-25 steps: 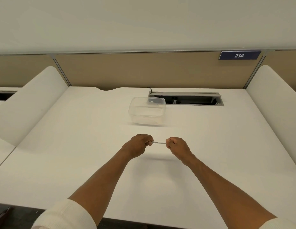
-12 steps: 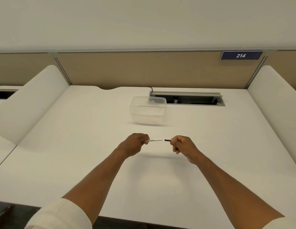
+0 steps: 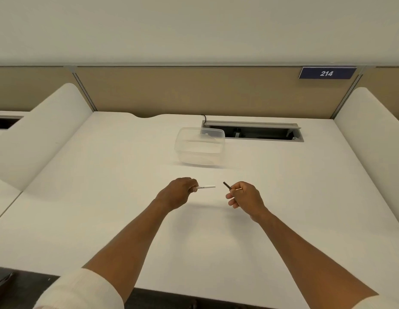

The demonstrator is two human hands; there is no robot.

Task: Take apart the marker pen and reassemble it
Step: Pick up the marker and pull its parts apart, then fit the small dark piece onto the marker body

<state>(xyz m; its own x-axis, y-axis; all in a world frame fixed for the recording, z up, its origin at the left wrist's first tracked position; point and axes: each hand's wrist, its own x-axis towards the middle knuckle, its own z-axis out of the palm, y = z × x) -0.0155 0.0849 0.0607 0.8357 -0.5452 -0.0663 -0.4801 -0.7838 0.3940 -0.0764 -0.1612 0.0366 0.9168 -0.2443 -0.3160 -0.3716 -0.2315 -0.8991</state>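
My left hand point(image 3: 179, 191) grips the white barrel point(image 3: 206, 187); my right hand point(image 3: 245, 197) now pinches the dark cap point(image 3: 227, 185), pulled clear: disassembly begun.

Office cubicle: white desk point(image 3: 104, 197), partition panels point(image 3: 194, 92), numbered plate point(image 3: 327, 73).

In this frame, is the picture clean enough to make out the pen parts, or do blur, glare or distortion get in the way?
Head view: even, soft light with no glare; faint shadows on the desk under both hands. The white barrel and dark piece are small but sharp. Wide-angle bending curves the partition.
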